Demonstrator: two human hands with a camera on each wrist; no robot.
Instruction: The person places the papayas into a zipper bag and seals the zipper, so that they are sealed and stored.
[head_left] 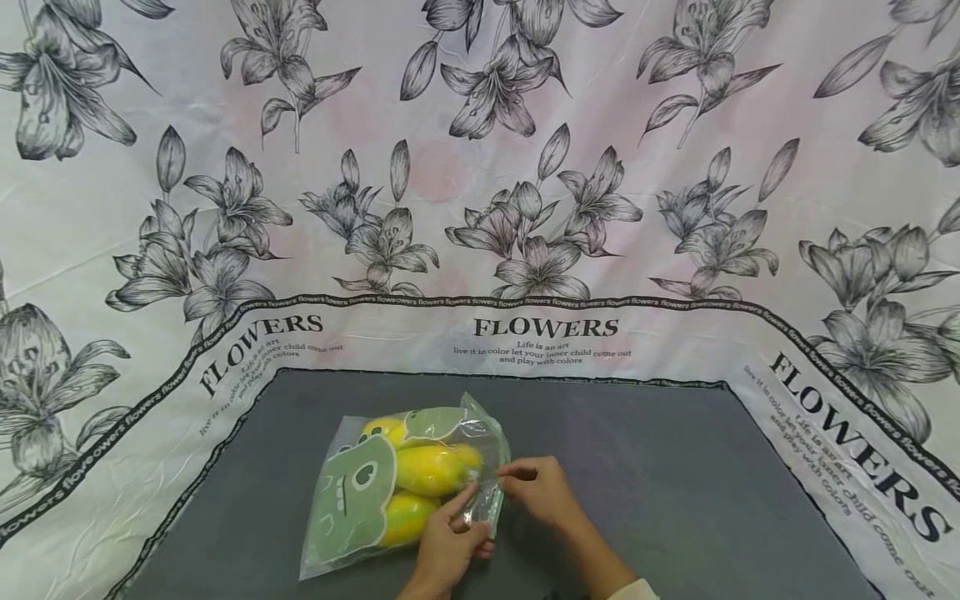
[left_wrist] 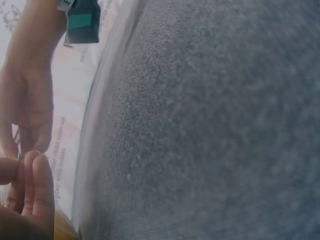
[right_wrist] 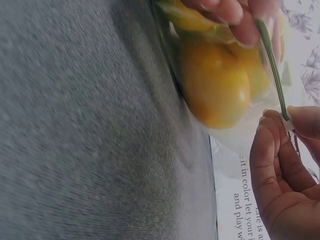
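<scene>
A clear zip bag [head_left: 341, 533] with a green cartoon face lies on the table, with several yellow fruits [head_left: 427, 471] inside. Its green zip strip [right_wrist: 274, 65] runs along the right-hand opening. My left hand [head_left: 444, 550] pinches the strip near its lower part, fingers over the bag's front. Farther along the strip, my right hand [head_left: 546, 492] pinches a small white slider [right_wrist: 287, 121] between thumb and fingers. In the left wrist view, the fingers of the left hand [left_wrist: 37, 190] appear close to the right hand [left_wrist: 27, 100]; the bag is mostly out of that view.
A dark grey tabletop [head_left: 660, 492] spreads under the bag and to its right. White cloth [head_left: 547, 342] printed with black flowers and lettering hangs behind and along both sides. A dark device with a green patch [left_wrist: 82, 22] sits on the right wrist.
</scene>
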